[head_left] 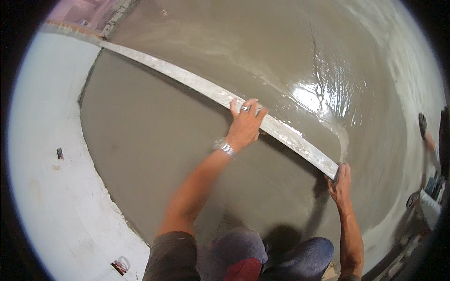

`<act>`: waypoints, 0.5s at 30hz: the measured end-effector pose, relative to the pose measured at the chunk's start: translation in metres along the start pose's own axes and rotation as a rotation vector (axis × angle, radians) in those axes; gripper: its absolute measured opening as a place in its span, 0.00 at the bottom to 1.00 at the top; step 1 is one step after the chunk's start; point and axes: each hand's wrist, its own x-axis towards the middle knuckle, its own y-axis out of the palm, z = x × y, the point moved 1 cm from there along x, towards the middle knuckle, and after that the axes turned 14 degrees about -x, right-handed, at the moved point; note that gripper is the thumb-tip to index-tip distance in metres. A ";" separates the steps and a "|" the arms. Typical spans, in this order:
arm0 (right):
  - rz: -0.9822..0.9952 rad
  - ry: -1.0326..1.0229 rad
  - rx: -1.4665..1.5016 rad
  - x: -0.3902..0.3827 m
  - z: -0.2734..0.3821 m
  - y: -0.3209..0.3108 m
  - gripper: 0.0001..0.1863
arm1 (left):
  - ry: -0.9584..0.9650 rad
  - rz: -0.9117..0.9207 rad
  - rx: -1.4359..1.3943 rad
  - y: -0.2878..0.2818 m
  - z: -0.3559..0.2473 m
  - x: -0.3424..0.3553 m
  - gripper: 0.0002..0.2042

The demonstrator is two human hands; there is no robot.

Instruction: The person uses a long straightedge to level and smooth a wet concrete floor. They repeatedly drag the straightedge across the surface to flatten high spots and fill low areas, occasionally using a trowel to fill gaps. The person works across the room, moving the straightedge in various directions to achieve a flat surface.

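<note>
A long, pale metal straightedge (187, 80) runs slantwise across a smooth, wet grey mortar surface (150, 136), from the far left to the near right. Around its middle, my left hand (245, 125) grips the bar, with fingers over the top edge; a ring and a metal watch (226, 147) are on that arm. My right hand (341, 185) is closed on the bar's near right end. Wet smears of mortar cling to the bar. Under its near side lies a dark shadow, so I cannot tell how much of it touches the surface.
A white wall (42, 107) with small wall boxes, one holding loose wires (120, 266), borders the mortar on the left. My bent knees (300, 260) are at the bottom. Someone's foot in dark footwear (422, 125) and assorted gear (429, 206) are at the right rim.
</note>
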 end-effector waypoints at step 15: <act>0.258 -0.264 -0.275 0.021 -0.017 -0.018 0.30 | -0.065 0.010 0.028 0.002 -0.005 0.008 0.31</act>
